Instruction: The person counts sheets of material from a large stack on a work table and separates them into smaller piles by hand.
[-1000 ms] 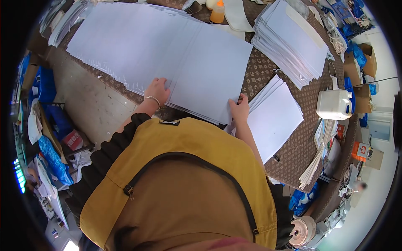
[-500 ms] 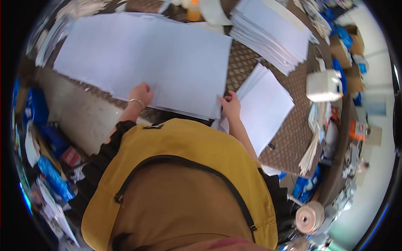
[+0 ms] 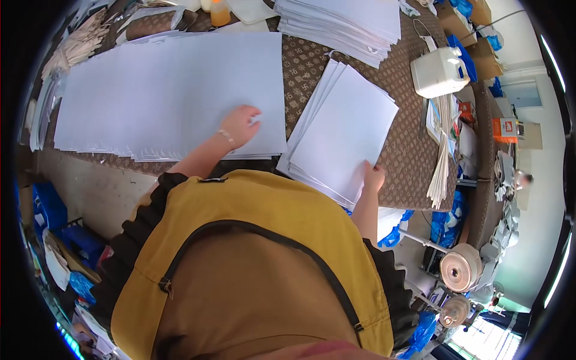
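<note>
Large white paper sheets [image 3: 162,90] lie spread in a long overlapping layer across the patterned table. Above their right part is my left hand [image 3: 241,126], its fingers loosely bent and thumb apart, with nothing visible in it. A smaller stack of white sheets [image 3: 345,123] lies at an angle to the right, its lower sheets fanned out at the left. At that stack's lower right edge, my right hand [image 3: 373,177] pinches the paper, with some fingers hidden. How many sheets it grips cannot be seen.
A thick paper stack [image 3: 342,27] lies at the back. An orange-filled bottle [image 3: 220,13] stands at the far edge. A white jerrycan [image 3: 440,72] and a bundle of pale strips [image 3: 441,162] sit on the right. Fans [image 3: 461,270] stand beyond the table's right side.
The view has shifted right. My left hand has moved right over the large sheets. My right hand has left their right edge and now grips the smaller stack's lower right edge.
</note>
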Tool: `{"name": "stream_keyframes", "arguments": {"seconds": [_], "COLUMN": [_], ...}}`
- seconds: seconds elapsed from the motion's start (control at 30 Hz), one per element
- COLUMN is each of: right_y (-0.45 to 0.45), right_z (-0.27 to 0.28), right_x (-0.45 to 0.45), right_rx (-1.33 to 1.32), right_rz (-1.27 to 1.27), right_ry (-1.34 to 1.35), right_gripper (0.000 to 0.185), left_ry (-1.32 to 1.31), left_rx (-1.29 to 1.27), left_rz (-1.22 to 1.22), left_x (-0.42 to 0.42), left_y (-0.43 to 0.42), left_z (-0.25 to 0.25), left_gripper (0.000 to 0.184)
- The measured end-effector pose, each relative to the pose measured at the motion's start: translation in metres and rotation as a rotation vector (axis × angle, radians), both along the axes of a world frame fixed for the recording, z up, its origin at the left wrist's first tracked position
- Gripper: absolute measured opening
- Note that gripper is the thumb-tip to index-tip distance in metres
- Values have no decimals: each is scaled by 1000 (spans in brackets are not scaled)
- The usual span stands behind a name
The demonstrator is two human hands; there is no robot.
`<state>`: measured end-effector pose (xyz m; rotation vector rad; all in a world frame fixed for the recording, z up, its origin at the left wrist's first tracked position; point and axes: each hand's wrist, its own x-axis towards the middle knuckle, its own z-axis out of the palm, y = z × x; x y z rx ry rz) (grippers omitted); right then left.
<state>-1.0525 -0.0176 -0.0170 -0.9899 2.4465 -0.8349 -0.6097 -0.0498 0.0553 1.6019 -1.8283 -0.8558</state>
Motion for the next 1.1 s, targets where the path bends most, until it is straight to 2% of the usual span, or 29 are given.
{"name": "stream_keyframes", "arguments": {"seconds": [0.07,0.13,0.17,0.23,0.3,0.4,0.5,0.57,0.67,0.73,0.8,0.83,0.93,1.1], "right_y": [2,0,-2,-4,-1,1,2,4,4,4,4,5,10,0], "right_z": [-3,1,10,28,35,38,37,32,32,38,41,39,36,60], "right_x": [1,6,10,16,18,21,29,37,42,42,39,36,33,79], "right_rx": [27,36,80,166,148,113,82,22,-106,-76,-60,-66,-69,-204], "right_rz": [16,14,18,25,33,81,117,111,96,56,41,37,50,93], "right_ry": [-39,-60,-244,-612,-637,-682,-506,-516,-523,-612,-651,-715,-842,-1213], "right_gripper": [50,50,46,39,38,36,32,32,33,33,33,33,32,29], "left_ry": [88,75,72,70,64,140,265,329,826,790,707,711,827,1032], "left_rx": [220,261,261,443,543,771,736,715,640,551,381,378,233,293], "left_rz": [-75,-165,-176,-127,-113,-58,-73,-72,-24,-104,-266,-263,-420,-492], "left_x": [-39,-69,-77,-92,-104,-107,-114,-119,-133,-132,-131,-132,-136,-94], "left_y": [-19,-32,-40,-54,-56,-57,-48,-41,-32,-34,-35,-35,-30,-20], "left_z": [-25,-54,-63,-77,-74,-31,-28,-32,-54,-53,-40,-31,3,68], "left_gripper": [30,37,37,40,42,42,45,46,57,62,74,74,79,80]}}
